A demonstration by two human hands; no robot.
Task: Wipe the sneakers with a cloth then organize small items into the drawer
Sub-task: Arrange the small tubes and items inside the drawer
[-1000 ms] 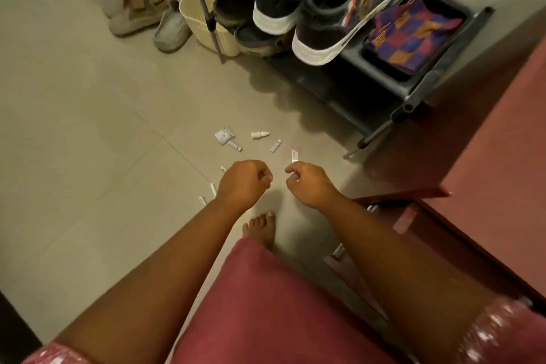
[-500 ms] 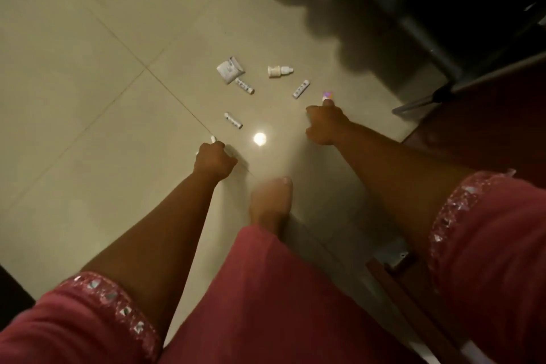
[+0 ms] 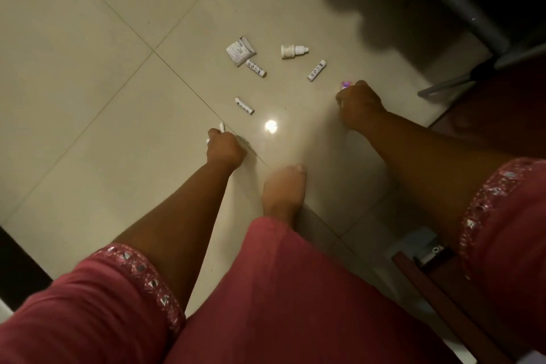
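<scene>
Curling round a white stick [image 3: 222, 127], left hand [image 3: 225, 150]; right hand [image 3: 359, 103] gripping a purple-tipped tube [image 3: 345, 85] on floor tiles [image 3: 88, 74].

Floor [image 3: 88, 68]: pale beige glossy tiles w/ thin dark grout lines running diagonally. Bright light spot [image 3: 271, 126] reflected mid-floor. Big soft shadow [image 3: 369, 0] across top right. Grey metal rack legs [image 3: 461, 6] at right edge, very dark behind. Reddish wood furniture [image 3: 437, 298] w/ metal bracket [image 3: 425, 248] bottom right.
</scene>
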